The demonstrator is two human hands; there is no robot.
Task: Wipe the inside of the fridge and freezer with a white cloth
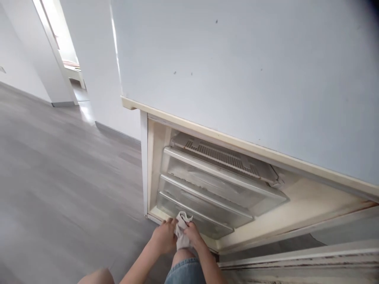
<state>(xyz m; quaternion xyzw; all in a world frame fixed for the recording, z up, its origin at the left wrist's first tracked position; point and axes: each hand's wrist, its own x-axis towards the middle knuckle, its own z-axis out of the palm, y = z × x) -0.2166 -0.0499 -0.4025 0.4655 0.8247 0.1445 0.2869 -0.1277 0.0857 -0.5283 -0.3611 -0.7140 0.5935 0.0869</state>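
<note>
White cloth (181, 232), thin and crumpled, is found at six o'clock in the head view, before the lowest of the freezer drawers; contact with that drawer cannot be confirmed. The right hand (192, 233), at the cloth's three o'clock, is closed on it, fingers pinching its upper part. The left hand (166, 235), at its nine o'clock, has curled fingers against the near edge; whether these are pinching cannot be told. In this inspector's judgement, the cloth is best handled bunched into a firm pad, loose end tucked in, with one hand kept steady while the other turns a fresh face outward; the rims of the drawers could snag a trailing fold. Count recorded: one cloth; two hands; three clear-fronted drawers, upper (213, 177), middle (192, 199) and lower (189, 215); one slatted grille (222, 154) at the upper drawer's twelve o'clock; one white panel (237, 59) from twelve to two o'clock, bearing at least four dark specks; one open door (299, 254) between four and five o'clock, its edge stained.
</note>
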